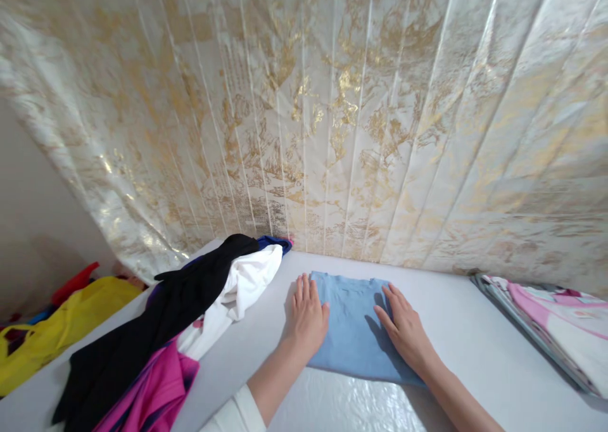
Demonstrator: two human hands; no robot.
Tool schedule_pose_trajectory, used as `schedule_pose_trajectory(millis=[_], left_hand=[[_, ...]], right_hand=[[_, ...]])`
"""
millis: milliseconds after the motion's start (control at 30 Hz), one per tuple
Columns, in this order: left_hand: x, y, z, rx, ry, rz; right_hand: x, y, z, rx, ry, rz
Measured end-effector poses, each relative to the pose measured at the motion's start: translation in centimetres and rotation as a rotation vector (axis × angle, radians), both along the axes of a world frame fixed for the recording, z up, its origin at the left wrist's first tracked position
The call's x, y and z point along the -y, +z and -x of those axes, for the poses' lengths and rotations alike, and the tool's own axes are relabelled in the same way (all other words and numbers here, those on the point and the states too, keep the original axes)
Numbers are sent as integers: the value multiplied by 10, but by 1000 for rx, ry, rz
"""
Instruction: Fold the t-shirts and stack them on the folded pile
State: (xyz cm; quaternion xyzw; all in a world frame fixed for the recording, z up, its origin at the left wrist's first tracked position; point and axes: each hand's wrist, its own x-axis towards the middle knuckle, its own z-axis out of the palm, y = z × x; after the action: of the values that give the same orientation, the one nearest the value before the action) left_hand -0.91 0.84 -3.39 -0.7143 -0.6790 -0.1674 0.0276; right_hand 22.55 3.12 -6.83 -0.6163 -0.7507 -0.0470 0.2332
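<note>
A light blue cloth (354, 324) lies flat on the white table, folded into a rough rectangle with small wrinkles near its far edge. My left hand (308, 318) rests palm down along the cloth's left edge, fingers extended. Along the right edge lies my right hand (403, 327), its thumb spread from the fingers and its fingertips near the far right corner. Neither hand grips the cloth; both touch it from above.
Loose black (166, 318), white (251, 280) and pink (154, 391) clothes are heaped on the table's left. A yellow garment (71, 311) lies beyond the left edge. Folded clothes (555, 324) are stacked at right. A gold-patterned curtain (332, 115) hangs behind the table (451, 311).
</note>
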Motion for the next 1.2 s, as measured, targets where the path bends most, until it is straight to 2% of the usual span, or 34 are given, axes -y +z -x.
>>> schedule_pose_trajectory(millis=[100,200,300,433,533,633,767,867,1000,1100,1200], left_hand=[[17,2,9,33,64,-6],[28,6,10,79,74,2],[33,12,5,150,55,18],[40,19,0,299,2,50],[46,16,0,434,-25,83],[50,10,-1,543,-43,101],[50,8,-16,659,-119,124],[47,19,-44,754,-227,149],[36,52,-111,728,-351,164],[23,85,-174,727,-467,140],[7,123,-237,746,-583,101]], right_hand=[[3,-4,-22,-19,-89,-11],[8,-5,-32,-7,-139,23],[15,4,-30,-36,-89,33],[28,28,-22,-167,-30,149],[40,43,-24,-377,-6,259],[50,49,-32,-544,53,338],[57,54,-53,-609,111,411],[57,66,-80,-583,185,430],[51,102,-136,-520,130,414],[41,146,-188,-462,-32,328],[31,203,-241,-422,-194,237]])
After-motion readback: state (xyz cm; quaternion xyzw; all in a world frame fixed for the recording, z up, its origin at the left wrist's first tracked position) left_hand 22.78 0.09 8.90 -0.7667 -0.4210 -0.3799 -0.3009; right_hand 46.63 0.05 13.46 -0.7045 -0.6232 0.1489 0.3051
